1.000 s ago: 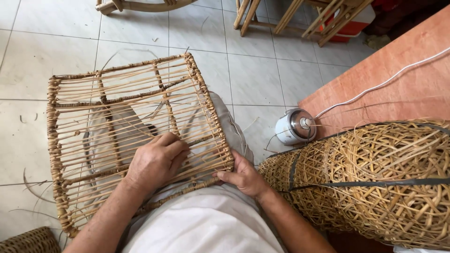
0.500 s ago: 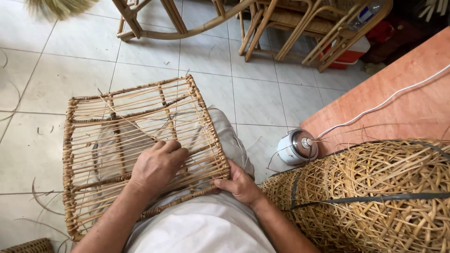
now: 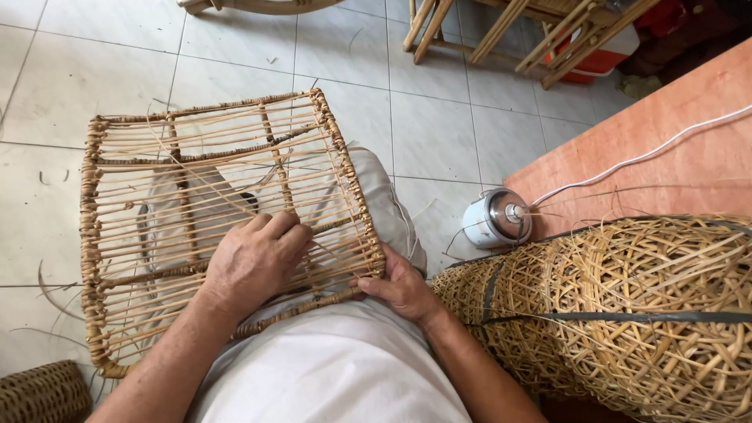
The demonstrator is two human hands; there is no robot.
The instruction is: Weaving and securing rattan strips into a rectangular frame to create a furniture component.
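A square rattan frame (image 3: pixel 196 164) of thin cane bars with wrapped edges lies across my lap. My left hand (image 3: pixel 254 262) rests on top of the bars near the frame's near edge, fingers curled over the canes. My right hand (image 3: pixel 399 286) grips the frame's near right corner, thumb on the wrapped edge. Thin loose cane strands run across the frame. My grey-trousered knees show through the bars.
A large stack of woven rattan baskets (image 3: pixel 627 305) bound by a dark strap lies at my right. A small white and metal appliance (image 3: pixel 497 219) with a white cord sits by an orange board (image 3: pixel 666 149). Wooden chair legs (image 3: pixel 501 31) stand on the tiled floor. A woven basket (image 3: pixel 39 395) is at bottom left.
The view shifted slightly. Both hands stay on the frame, which has barely moved.
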